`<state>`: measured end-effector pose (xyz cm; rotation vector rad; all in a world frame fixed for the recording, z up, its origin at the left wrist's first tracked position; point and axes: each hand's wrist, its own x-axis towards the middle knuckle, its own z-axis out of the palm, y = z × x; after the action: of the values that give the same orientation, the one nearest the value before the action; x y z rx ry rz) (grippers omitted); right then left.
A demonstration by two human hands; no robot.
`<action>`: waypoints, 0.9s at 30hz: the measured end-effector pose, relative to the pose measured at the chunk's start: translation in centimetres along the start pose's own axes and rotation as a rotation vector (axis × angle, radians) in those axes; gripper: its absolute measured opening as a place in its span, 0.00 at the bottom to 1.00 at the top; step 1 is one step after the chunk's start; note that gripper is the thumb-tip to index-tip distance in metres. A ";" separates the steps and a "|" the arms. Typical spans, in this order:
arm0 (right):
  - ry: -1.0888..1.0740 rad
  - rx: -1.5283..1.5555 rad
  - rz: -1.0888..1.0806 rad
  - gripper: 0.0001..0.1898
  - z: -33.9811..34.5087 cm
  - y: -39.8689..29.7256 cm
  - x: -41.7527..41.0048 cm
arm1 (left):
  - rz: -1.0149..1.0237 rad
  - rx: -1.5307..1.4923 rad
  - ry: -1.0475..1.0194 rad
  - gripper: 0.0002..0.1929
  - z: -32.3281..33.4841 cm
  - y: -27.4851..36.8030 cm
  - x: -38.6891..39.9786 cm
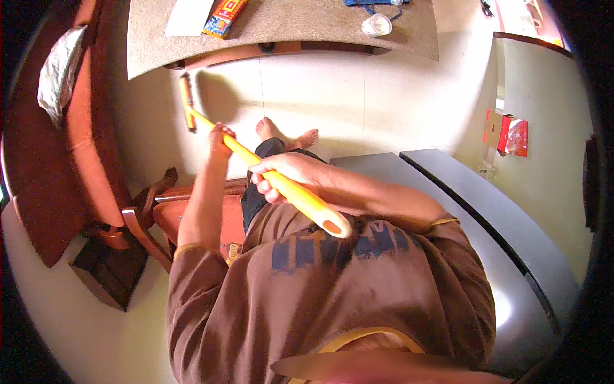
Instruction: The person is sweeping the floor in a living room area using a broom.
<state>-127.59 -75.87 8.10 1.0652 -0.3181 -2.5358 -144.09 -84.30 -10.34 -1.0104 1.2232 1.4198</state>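
Both hands grip the yellow pole (245, 152) of a long-handled floor squeegee. My left hand (222, 139) is wrapped around it on the side nearer the head. My right hand (283, 175) closes on it higher up, close to the thick hollow end that points at my chest. The yellow crossbar head (187, 103), with a dark edge, is over the pale tiled floor (312, 91) at the left, near the table's front. Whether its blade touches the tiles cannot be told. My bare feet (304, 139) stand on the floor beyond the pole.
A speckled table (297, 24) bears a white sheet (189, 17), a colourful packet (224, 19) and a white cup (376, 25). At left, a red sofa (45, 177) carries a white plastic bag (61, 74). A wooden-armed chair (165, 211), grey panels (446, 201) and a red box (513, 137) surround me.
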 end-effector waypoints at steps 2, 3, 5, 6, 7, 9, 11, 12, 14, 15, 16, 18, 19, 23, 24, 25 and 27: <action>-0.007 -0.096 0.023 0.07 0.4 -1.2 1.5 | 0.030 -0.047 0.026 0.11 -0.6 2.4 1.2; -0.002 -0.066 0.002 0.06 0.6 -1.9 2.6 | -0.011 -0.120 0.106 0.13 -0.6 3.3 1.7; 0.015 -0.074 -0.058 0.06 0.4 -3.4 4.6 | 0.016 -0.106 0.113 0.11 -0.5 3.9 2.8; 0.007 -0.052 -0.074 0.06 -0.1 -4.1 5.3 | 0.010 -0.107 0.111 0.10 -0.3 4.0 3.4; 0.009 -0.039 -0.073 0.06 -0.8 -4.9 6.0 | -0.026 -0.141 0.080 0.09 0.0 3.6 4.1; -0.045 0.050 -0.091 0.06 -2.9 -5.7 6.1 | -0.016 -0.067 0.044 0.08 1.1 1.7 5.6; -0.038 0.153 -0.062 0.06 -6.1 -6.2 4.3 | 0.013 0.235 0.101 0.16 2.9 -2.3 7.4; -0.133 0.184 -0.147 0.06 -7.8 -5.7 2.5 | -0.063 0.315 0.126 0.17 3.9 -5.1 7.8; -0.108 0.194 -0.258 0.06 -10.6 -3.4 -3.0 | -0.116 0.376 0.068 0.18 6.3 -11.6 7.7; -0.051 0.357 -0.246 0.07 -11.4 -2.1 -5.6 | -0.164 0.519 0.029 0.17 7.4 -15.0 6.9; -0.153 0.352 -0.347 0.17 -11.7 -0.7 -7.7 | -0.269 0.565 0.004 0.15 8.5 -18.2 5.8; -0.004 0.434 -0.461 0.16 -11.6 2.2 -11.2 | -0.431 0.812 -0.071 0.13 10.8 -23.4 3.1; 0.082 0.436 -0.448 0.16 -11.6 2.8 -11.6 | -0.502 0.940 -0.110 0.12 12.2 -25.2 2.0; 0.353 0.531 -0.687 0.14 -11.0 3.3 -13.8 | -0.538 1.119 -0.206 0.10 16.7 -29.0 -1.8; 0.360 0.504 -0.692 0.14 -10.8 3.5 -14.5 | -0.502 1.094 -0.234 0.10 17.2 -29.6 -2.7; 0.331 0.478 -0.696 0.15 -10.9 3.7 -15.4 | -0.491 1.106 -0.232 0.10 17.4 -30.1 -3.6; 0.345 0.444 -0.677 0.16 -10.4 5.2 -17.7 | -0.501 0.847 -0.268 0.08 16.5 -30.6 -5.3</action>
<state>-107.36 -73.87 14.00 2.0420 -0.5047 -2.8257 -113.02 -67.99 -8.37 -0.4546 1.1026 0.5205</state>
